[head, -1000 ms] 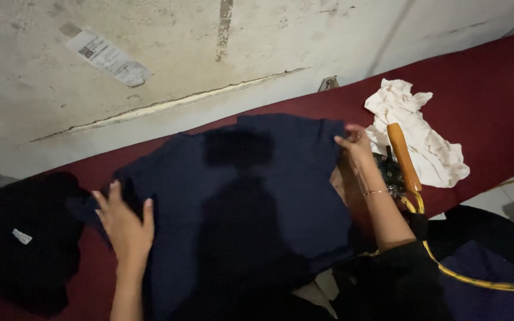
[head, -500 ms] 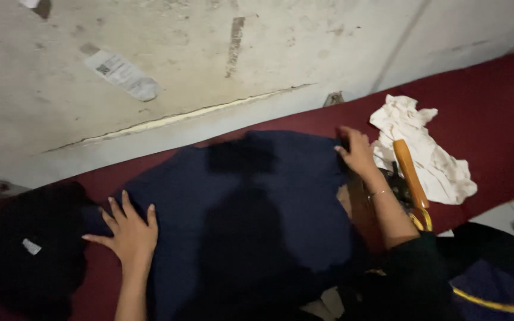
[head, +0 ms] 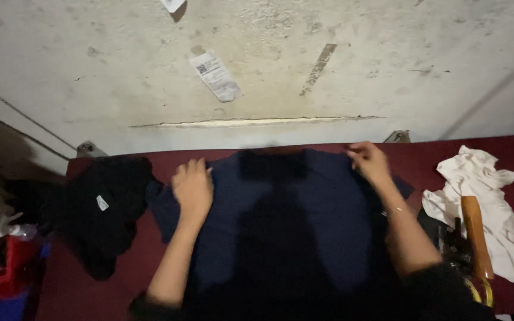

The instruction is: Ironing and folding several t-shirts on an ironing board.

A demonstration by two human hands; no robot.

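Both forearms reach up from the bottom of the view toward twelve o'clock, over a dark navy garment (head: 281,220) spread flat on the maroon table (head: 90,285). The left hand (head: 193,187) lies palm down on the cloth at about ten o'clock of the garment, fingers together and nearly straight, gripping nothing, just pressing. The right hand (head: 369,162) sits at the garment's upper edge near one o'clock, fingers curled in and pinching the fabric there (a thin bracelet shows on that wrist).

At nine o'clock a crumpled black garment (head: 99,214) with a small white tag lies just beside the navy one. At three o'clock a rumpled white cloth (head: 495,202) rests on the table, with a wooden-handled tool (head: 476,235) lying across it. At the far left edge stands a red container (head: 13,264); what it holds is too dim to tell.
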